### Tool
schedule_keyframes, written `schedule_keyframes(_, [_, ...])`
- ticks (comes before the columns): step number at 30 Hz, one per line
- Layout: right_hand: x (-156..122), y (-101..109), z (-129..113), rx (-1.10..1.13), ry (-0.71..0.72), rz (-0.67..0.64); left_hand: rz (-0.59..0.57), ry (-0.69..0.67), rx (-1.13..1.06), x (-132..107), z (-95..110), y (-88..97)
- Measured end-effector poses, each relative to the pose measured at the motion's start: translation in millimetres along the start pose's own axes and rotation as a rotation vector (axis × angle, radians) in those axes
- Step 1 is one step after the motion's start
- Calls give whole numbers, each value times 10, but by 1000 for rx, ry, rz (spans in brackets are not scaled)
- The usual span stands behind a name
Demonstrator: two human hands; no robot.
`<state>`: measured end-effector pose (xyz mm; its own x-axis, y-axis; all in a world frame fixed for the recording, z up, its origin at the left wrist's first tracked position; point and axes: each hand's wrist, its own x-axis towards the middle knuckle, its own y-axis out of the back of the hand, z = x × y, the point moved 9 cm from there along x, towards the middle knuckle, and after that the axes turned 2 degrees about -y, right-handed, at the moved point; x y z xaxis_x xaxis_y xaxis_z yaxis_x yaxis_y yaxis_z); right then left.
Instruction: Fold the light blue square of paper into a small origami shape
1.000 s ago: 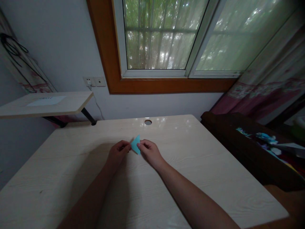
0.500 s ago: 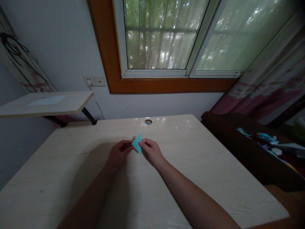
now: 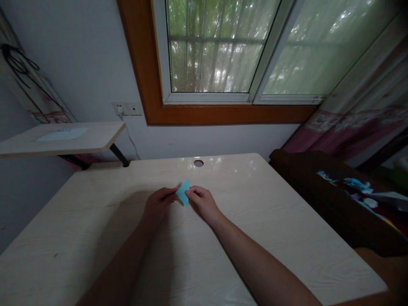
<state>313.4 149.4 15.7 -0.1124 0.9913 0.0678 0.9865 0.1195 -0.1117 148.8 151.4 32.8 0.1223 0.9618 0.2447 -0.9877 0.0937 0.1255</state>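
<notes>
Pale-blue paper triangle (image 3: 183,193), on the near side of the hole (image 3: 198,163) in the table (image 3: 255,221), slightly left of it. Right hand (image 3: 203,204) has one edge pinched; left hand (image 3: 158,204) is at the opposite tip — can't tell if it's really gripping. Risk imo: a hard pinch could crease the paper — and if that tip's loose, a tug could swivel it.

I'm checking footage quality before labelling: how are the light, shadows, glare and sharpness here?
Head view: dim room, the window brightest; head view: a soft shadow beside the left arm, small glare spots on the table near the hole; head view: the paper has a clear outline, any creases untellable; head view: clutter at right looks smeared.
</notes>
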Motion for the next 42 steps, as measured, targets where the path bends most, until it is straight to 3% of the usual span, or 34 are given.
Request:
schedule_keyframes(14, [-21, -24, -40, -85, 21, -3, -7, 34, 2, -10, -53, -2])
schedule_keyframes(20, [-124, -254, -178, -483, 258, -155, -61, 75, 51, 1, -30, -67])
schedule_keyframes(24, [-171, -331, -210, -552, 335, -206, -100, 83, 111, 10, -38, -105])
schedule_keyframes(30, [-157, -288, -235, -544, 332, -169, -49, 104, 112, 11, -26, -40])
schedule_keyframes(37, [-88, -144, -195, -515, 272, -32, 60, 178, 25, 22, -134, 92])
schedule_keyframes(42, [-105, -146, -238, -537, 307, -24, 15, 148, -20, 37, -169, 37])
